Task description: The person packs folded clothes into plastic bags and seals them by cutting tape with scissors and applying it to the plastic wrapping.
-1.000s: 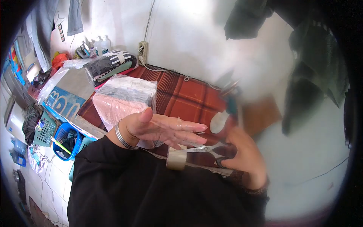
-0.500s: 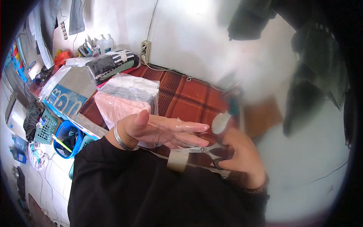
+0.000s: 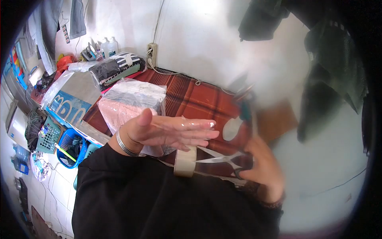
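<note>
My left hand (image 3: 171, 130) is stretched out flat, palm visible, with a shiny clear strip, apparently tape, lying along its index finger. Silver bangles circle that wrist. In my right hand (image 3: 263, 163) is a pair of scissors (image 3: 219, 159), blades spread apart and pointing left. The blade tips reach beside a roll of packing tape (image 3: 185, 162), which stands on edge just below my left fingers. Behind my left hand sits a clear plastic-wrapped bundle of folded pink, grey and white cloth (image 3: 133, 97).
A red plaid cloth (image 3: 199, 101) covers the work surface. At the back left lie a striped packed bundle (image 3: 119, 67) and a grey-blue printed bag (image 3: 75, 99). A blue basket (image 3: 73, 147) stands at the left. Dark garments (image 3: 326, 79) hang at the right, where the view is hazy.
The scissors have moved slightly right, away from my left fingers, and their blades have spread apart. The clear strip now lies flatter along my left index finger.
</note>
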`<move>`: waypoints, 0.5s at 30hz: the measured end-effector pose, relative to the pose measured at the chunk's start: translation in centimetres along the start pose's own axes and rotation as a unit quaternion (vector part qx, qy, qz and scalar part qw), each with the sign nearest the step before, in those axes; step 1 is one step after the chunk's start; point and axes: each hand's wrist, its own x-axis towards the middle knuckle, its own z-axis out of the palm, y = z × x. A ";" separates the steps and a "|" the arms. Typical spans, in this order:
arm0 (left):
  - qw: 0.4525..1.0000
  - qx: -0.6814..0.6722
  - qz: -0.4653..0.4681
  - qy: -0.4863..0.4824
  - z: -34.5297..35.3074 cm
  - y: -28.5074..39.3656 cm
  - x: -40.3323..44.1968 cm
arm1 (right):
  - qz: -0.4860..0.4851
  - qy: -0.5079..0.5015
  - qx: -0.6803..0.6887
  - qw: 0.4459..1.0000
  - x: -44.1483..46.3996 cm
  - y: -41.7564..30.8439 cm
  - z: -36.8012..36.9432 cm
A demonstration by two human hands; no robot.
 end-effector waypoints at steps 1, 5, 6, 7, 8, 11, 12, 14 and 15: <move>1.000 0.003 0.013 -0.002 -0.4 0.2 -0.2 | -0.001 -0.002 0.000 1.000 -0.5 0.3 -0.4; 0.996 0.038 0.045 -0.060 -0.9 1.3 -0.2 | 0.092 -0.028 -0.009 0.995 -1.3 0.6 -0.8; 0.996 0.036 0.045 -0.061 -0.6 1.5 0.0 | 0.085 -0.018 -0.005 0.996 -1.3 0.7 -0.6; 0.995 0.047 0.042 -0.075 -0.3 1.8 0.2 | 0.087 -0.018 -0.006 0.996 -1.1 0.7 -0.5; 0.994 0.053 0.040 -0.081 0.0 2.0 0.4 | 0.060 -0.015 -0.002 0.998 -0.8 0.7 -0.3; 0.991 0.062 0.041 -0.111 0.4 2.2 1.2 | 0.003 -0.007 0.016 1.000 0.2 0.5 0.4; 0.990 0.063 0.041 -0.118 0.3 2.0 1.5 | -0.025 -0.002 0.030 0.999 0.4 0.4 0.5; 0.981 0.017 0.080 -0.175 0.1 1.0 2.0 | -0.025 -0.008 0.035 0.999 1.0 0.0 0.7; 0.977 0.001 0.092 -0.193 0.1 0.8 2.2 | -0.025 -0.015 0.039 0.999 1.1 -0.1 0.7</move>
